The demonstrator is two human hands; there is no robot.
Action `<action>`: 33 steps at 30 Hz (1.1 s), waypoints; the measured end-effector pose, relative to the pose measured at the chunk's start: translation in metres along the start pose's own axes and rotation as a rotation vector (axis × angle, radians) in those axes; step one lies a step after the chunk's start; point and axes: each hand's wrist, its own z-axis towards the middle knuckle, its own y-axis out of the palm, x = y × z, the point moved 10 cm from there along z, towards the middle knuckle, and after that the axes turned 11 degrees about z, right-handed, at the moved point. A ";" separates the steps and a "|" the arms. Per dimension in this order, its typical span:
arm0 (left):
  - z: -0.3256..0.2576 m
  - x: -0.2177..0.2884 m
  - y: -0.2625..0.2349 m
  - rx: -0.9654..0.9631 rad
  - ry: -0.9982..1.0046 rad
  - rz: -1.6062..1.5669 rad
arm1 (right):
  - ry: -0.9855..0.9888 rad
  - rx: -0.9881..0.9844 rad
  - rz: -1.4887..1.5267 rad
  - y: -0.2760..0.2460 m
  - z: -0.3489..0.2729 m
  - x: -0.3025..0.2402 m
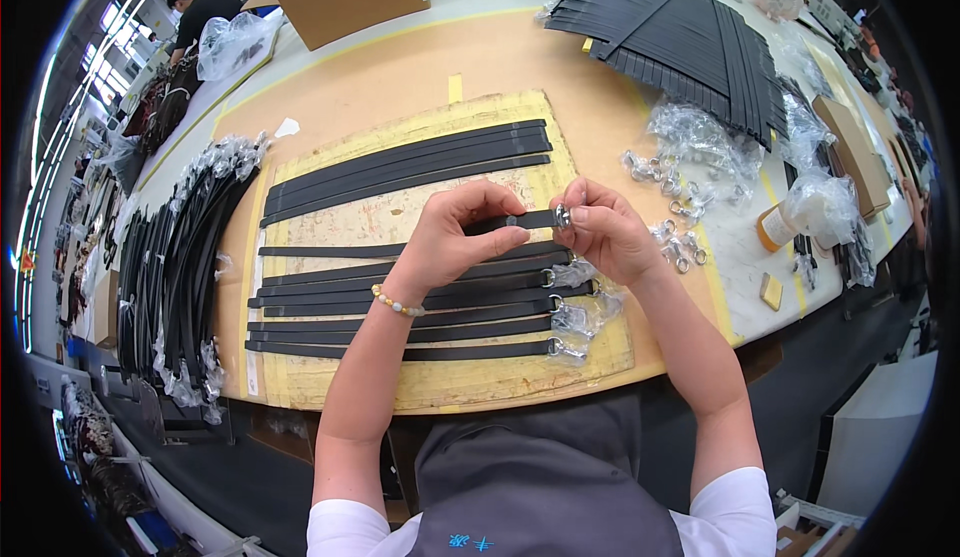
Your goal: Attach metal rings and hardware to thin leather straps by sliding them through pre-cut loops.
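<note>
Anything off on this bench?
Mostly minor: a lone white scrap lies past the board's upper-left corner, away from everything else. The board looks stained and scuffed. Right of it, clips lie scattered, unlike the straps in rows. No spill visible.

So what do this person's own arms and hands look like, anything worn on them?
Both the left hand and the right hand are ungloved. A bracelet of pale and golden beads circles the left wrist; the right wrist shows none. The forearms are uncovered, with short white sleeves above the elbows.
</note>
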 end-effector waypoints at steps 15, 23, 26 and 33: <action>-0.004 0.011 0.009 0.014 0.040 0.008 | 0.089 -0.102 0.035 0.007 0.000 0.013; -0.008 0.027 0.007 0.044 0.040 0.153 | 0.053 -0.212 0.025 0.024 -0.007 0.011; -0.009 0.043 0.007 0.075 0.075 0.223 | 0.090 -0.224 0.026 0.017 -0.011 0.013; -0.015 0.063 0.015 0.111 0.244 0.390 | 0.040 -0.268 -0.084 0.029 -0.010 0.012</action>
